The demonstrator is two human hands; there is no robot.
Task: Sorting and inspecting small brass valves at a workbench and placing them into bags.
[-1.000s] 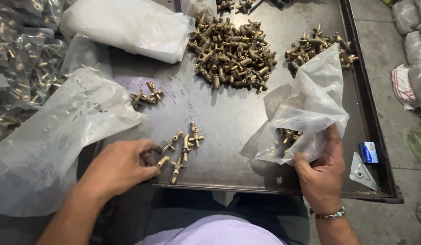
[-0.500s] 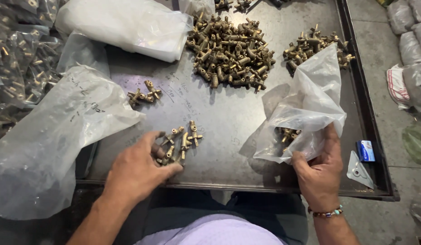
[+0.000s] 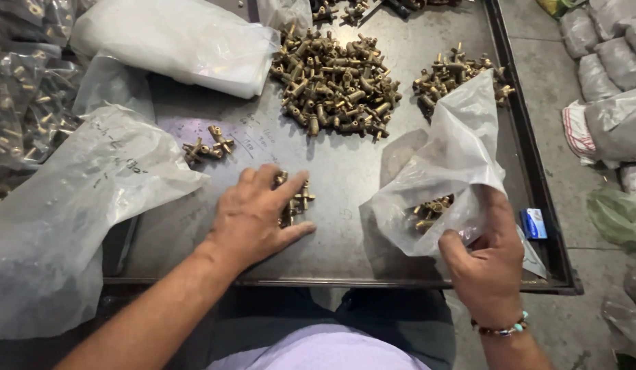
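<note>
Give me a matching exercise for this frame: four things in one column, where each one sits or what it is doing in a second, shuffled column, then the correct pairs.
Things:
1. left hand
2. right hand
3. big pile of brass fittings
4. small blue packet

Places or states:
A. lies by the right rim of the metal tray
B. grips the edge of a clear plastic bag with a few fittings inside
C. heaped at the far middle of the tray
D. spread over a small cluster of fittings near the front edge

Pairs: 1-D, 2-B, 3-C, 4-A
</note>
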